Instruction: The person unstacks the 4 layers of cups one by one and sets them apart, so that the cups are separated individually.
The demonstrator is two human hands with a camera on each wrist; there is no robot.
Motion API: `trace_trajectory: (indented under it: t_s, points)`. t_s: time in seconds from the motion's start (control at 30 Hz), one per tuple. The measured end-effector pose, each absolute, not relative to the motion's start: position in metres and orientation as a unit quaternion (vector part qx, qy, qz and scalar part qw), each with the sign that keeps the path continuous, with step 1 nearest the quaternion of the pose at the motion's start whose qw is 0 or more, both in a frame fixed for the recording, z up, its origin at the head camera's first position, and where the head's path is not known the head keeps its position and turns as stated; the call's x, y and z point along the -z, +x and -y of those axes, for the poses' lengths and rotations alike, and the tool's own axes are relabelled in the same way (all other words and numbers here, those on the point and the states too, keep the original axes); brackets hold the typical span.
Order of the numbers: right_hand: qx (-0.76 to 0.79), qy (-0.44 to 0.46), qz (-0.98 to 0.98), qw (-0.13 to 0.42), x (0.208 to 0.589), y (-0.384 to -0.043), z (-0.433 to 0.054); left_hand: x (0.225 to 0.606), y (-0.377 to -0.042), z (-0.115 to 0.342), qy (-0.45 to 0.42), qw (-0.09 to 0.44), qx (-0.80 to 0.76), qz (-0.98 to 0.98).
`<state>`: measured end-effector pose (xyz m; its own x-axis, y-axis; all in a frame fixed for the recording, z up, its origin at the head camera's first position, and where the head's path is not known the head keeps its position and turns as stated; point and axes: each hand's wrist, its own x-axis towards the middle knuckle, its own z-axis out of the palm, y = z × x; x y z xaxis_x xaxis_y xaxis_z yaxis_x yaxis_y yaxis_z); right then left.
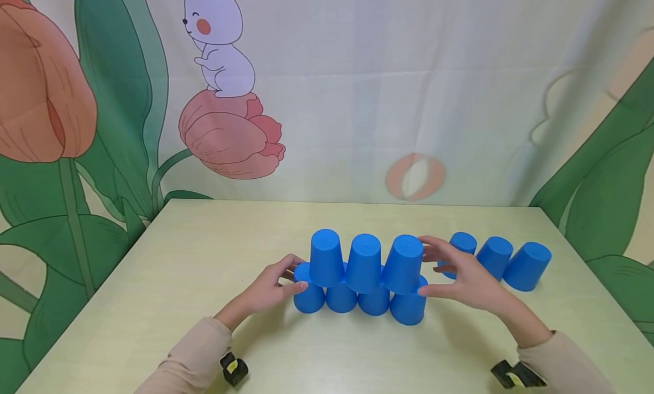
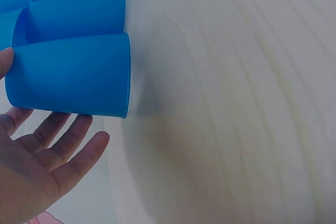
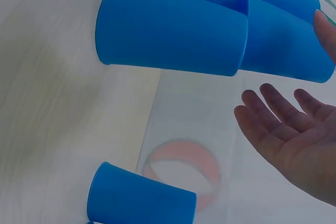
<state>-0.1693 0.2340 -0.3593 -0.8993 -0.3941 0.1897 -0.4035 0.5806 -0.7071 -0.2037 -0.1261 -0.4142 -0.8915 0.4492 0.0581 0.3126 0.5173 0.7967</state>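
Seven stacked blue cups (image 1: 364, 263), probably light, slick: pinch at 3 and 9 o'clock (likely topple-prone). Left hand (image 1: 267, 288), right hand (image 1: 469, 279): loosely spread.

Here's a pyramid in blue: a bottom row (image 1: 341, 299) of four plain cups, mouths down, mid-table (image 1: 352, 357), and an upper row (image 1: 365, 262) of three, also inverted, bridging the gaps! Left hand (image 1: 267, 289) touches the leftmost bottom cup; right hand (image 1: 469, 276) is just beside the rightmost upper one. And over towards the table's right edge, three separate cups (image 1: 494, 254) stand upside down in a slanting line!
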Motion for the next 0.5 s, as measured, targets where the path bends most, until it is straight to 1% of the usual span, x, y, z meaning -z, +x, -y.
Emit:
trace_trajectory:
  t_s: [0.33,0.5]
  points:
    - [-0.401,0.221,0.889,-0.007,0.368,-0.177,-0.224,0.416,-0.203,0.128,0.219,0.076,-0.448,-0.864]
    - [-0.411,0.215,0.886,-0.024,0.375,-0.182,-0.222,0.416,-0.203,0.127,0.218,0.076,-0.45,-0.863]
